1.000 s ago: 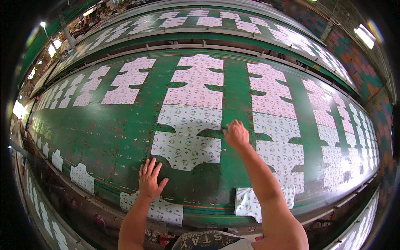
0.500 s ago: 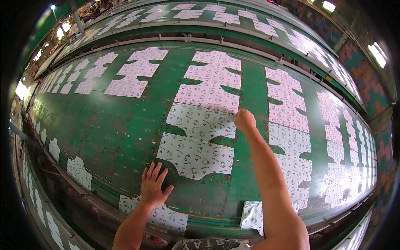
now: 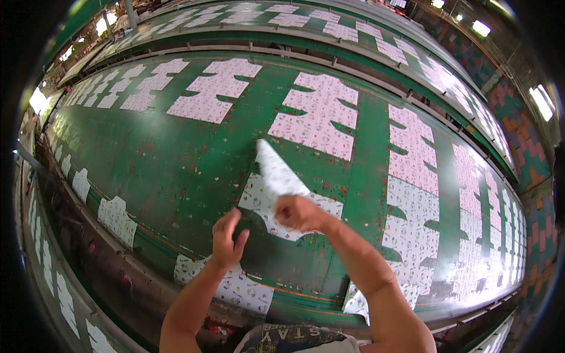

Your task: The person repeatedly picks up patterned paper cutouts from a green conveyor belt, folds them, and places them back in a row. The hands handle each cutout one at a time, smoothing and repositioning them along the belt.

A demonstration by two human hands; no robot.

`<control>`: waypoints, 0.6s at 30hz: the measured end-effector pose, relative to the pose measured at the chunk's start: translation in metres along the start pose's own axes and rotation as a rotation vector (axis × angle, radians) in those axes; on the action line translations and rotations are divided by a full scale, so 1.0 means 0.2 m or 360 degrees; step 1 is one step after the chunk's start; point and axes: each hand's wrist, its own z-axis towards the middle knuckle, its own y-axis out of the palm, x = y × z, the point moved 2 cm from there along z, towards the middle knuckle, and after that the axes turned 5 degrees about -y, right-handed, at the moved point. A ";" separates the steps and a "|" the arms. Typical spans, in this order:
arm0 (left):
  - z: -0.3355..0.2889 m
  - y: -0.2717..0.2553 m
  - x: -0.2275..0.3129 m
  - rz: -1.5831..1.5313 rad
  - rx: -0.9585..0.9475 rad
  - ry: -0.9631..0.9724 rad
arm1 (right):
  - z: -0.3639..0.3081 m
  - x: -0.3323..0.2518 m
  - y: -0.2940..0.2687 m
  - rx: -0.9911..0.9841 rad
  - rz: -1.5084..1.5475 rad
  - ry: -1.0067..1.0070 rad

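My right hand (image 3: 297, 213) is closed on a white printed fabric piece (image 3: 276, 167), which rises from the fist as a narrow, slightly blurred fold. Beneath it, another white printed fabric piece (image 3: 326, 206) with a curved cut-out lies flat on the green table (image 3: 194, 170). To the left of that flat piece is my left hand (image 3: 226, 241), its thumb apart from the fingers and nothing in it. Farther up the same column lie pinkish printed panels (image 3: 321, 115) with notched edges.
More printed panels (image 3: 409, 217) lie in columns to the right, and others (image 3: 215, 88) to the left. Fabric pieces (image 3: 241, 288) hang over the near table edge, and a folded piece (image 3: 356, 303) rests by my right forearm. A parallel table (image 3: 235, 29) runs beyond a rail.
My right hand has pulled a white piece off the table, moving left and toward me. Bare green now shows below the pink panels. My left hand has lifted slightly, and the view has shifted.
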 end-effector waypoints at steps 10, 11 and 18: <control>0.36 -0.33 0.04 -0.0201 -0.0434 -0.0367 | -0.57 -0.36 -0.05 0.0373 0.0999 0.0131; 0.36 -0.32 0.02 -0.0499 -0.0574 -0.0749 | -0.64 -0.31 -0.14 0.0432 0.0736 0.0343; 0.60 -0.04 -0.08 -0.0320 -0.0522 -0.0520 | -0.79 0.05 -0.32 0.0795 -0.0499 0.0793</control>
